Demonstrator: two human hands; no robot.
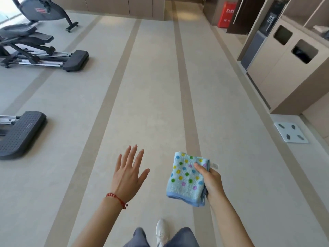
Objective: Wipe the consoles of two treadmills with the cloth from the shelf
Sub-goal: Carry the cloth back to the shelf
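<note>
A pale gym floor (151,90) ran ahead with darker stripes. Black exercise machines (35,50) stood at left. At right were a beige bin cabinet (284,72), a white scale (291,131) and a red extinguisher box (226,15).

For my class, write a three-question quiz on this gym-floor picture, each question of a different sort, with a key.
1. True or false: the left hand grips the folded light-blue terry cloth with coloured dots.
2. Which hand holds that cloth? A) left B) right C) both
3. Fill in: the white square bathroom scale lies on the floor to the person's ____.

Key: 1 false, the left hand is spread and holds nothing; 2 B, the right hand grips it; 3 right.
</note>
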